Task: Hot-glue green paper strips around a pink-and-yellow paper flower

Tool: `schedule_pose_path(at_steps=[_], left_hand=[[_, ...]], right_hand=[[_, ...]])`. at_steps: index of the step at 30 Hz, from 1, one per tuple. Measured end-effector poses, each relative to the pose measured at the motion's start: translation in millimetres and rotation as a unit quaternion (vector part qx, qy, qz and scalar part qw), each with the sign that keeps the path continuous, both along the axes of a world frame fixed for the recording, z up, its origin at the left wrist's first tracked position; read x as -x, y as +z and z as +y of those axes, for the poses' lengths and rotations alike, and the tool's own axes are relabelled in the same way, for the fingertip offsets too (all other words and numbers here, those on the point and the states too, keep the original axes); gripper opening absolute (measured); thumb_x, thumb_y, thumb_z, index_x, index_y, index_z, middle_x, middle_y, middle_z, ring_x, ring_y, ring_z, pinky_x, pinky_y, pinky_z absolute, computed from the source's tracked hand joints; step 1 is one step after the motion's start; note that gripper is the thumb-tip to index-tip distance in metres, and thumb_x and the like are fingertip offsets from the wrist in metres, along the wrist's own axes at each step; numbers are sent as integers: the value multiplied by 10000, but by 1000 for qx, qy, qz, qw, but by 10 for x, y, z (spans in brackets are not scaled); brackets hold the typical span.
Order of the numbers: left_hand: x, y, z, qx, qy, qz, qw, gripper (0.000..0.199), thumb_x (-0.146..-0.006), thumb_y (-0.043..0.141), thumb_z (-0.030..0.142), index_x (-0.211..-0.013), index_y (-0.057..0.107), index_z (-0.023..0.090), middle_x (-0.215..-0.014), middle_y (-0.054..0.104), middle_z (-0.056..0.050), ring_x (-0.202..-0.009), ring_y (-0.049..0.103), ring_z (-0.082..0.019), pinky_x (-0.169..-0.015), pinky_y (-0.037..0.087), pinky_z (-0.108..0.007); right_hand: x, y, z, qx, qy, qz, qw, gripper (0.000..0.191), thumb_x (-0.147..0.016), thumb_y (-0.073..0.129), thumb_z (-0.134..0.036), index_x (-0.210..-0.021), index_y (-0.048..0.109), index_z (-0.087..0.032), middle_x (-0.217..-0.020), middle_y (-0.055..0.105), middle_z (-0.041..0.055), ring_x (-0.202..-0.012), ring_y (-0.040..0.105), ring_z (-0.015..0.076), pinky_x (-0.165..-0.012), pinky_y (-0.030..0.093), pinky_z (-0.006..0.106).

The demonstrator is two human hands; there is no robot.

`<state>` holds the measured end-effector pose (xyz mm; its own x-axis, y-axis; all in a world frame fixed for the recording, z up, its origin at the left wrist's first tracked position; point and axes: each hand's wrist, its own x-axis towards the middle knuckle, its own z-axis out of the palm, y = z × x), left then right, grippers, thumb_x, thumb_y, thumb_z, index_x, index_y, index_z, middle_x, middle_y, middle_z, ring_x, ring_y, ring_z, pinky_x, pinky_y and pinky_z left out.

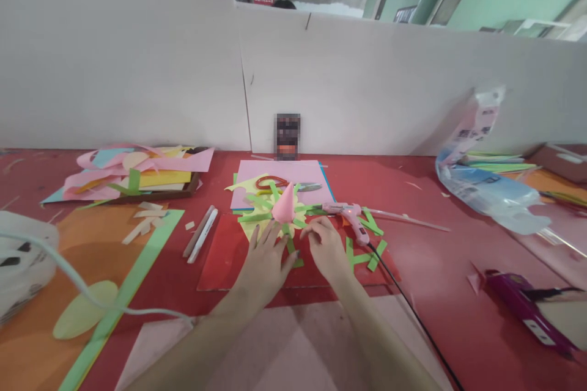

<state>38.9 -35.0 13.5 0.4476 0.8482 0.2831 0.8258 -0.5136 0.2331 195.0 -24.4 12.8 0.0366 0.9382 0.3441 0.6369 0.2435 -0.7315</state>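
A pink paper cone [284,204] stands on a yellow scalloped paper piece [251,231] with green paper strips [257,216] sticking out around it. My left hand [268,259] lies with fingers spread on the near left side of this paper piece. To the right, my right hand [324,247] has its fingers curled together by the paper's near right edge; what they hold, if anything, is hidden. Just beyond that hand a pink hot glue gun [351,217] lies on its side, a small light glowing on it. Beneath everything is a red sheet [220,263].
Scissors with red handles [273,182] lie behind the cone on pink paper [247,171]. Two pens [202,235] lie left. Paper scraps [137,177] are piled far left. A plastic bag [486,189] and a purple tool [527,308] sit right. A black cord [403,293] runs nearby.
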Motion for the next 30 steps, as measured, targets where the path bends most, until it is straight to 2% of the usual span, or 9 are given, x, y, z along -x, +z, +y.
schedule_pose_path(at_steps=[3, 6, 8, 11, 13, 16, 25, 30], left_hand=[[30, -19, 33, 19, 9, -18, 1000, 330, -876, 367, 352, -1096, 571, 215, -1265, 459, -74, -1261, 300, -253, -1049, 215, -499], [60, -39, 77, 38, 16, -50, 998, 298, -879, 366, 335, -1060, 590, 256, -1241, 473, -44, -1237, 328, -242, -1044, 209, -503], [75, -47, 109, 50, 17, -76, 996, 277, -881, 368, 317, -1031, 596, 272, -1202, 497, -29, -1191, 380, -221, -1045, 203, -498], [86, -57, 150, 55, 18, -105, 993, 249, -877, 384, 288, -1010, 594, 269, -1144, 526, -26, -1129, 429, -205, -1038, 212, -487], [88, -70, 167, 49, 18, -118, 992, 235, -873, 395, 283, -1004, 590, 263, -1132, 528, -29, -1118, 432, -206, -1031, 221, -483], [95, -98, 180, 43, 12, -131, 990, 230, -874, 394, 276, -1012, 578, 263, -1131, 522, -29, -1115, 434, -202, -1026, 232, -471], [106, -129, 191, 50, 0, -144, 988, 236, -876, 388, 240, -1021, 574, 248, -1131, 512, -37, -1092, 449, -194, -1004, 292, -437], [93, -133, 200, 45, 1, -145, 988, 229, -863, 408, 216, -1010, 582, 241, -1120, 522, -36, -1095, 451, -198, -1003, 302, -434]], right_hand=[[-58, 37, 17, -14, -35, -18, 999, 235, -737, 371, -95, -715, 579, -202, -824, 522, 34, -769, 522, 145, -715, 408, 266], [-238, 71, 56, -46, -133, -75, 987, 192, -766, 401, -172, -786, 588, -210, -905, 542, 51, -825, 511, 169, -747, 391, 294], [-418, 61, 86, -61, -219, -118, 967, 186, -764, 426, -213, -844, 594, -214, -958, 543, 67, -907, 490, 198, -787, 367, 323], [-694, -17, 124, -14, -315, -180, 932, 218, -748, 467, -277, -898, 583, -170, -917, 555, 110, -893, 484, 233, -781, 347, 354], [-828, -88, 141, 27, -328, -200, 923, 263, -739, 495, -333, -911, 587, -156, -887, 565, 124, -881, 487, 248, -769, 343, 357], [-921, -177, 163, 69, -318, -200, 924, 306, -742, 499, -412, -869, 607, -156, -863, 579, 133, -844, 501, 252, -738, 350, 345], [-991, -243, 245, 35, -298, -126, 946, 378, -812, 356, -445, -833, 584, -144, -820, 587, 127, -780, 510, 225, -685, 361, 310], [-1119, -235, 251, 18, -369, -124, 921, 408, -816, 335, -474, -794, 564, -138, -809, 570, 132, -802, 494, 236, -708, 359, 328]])
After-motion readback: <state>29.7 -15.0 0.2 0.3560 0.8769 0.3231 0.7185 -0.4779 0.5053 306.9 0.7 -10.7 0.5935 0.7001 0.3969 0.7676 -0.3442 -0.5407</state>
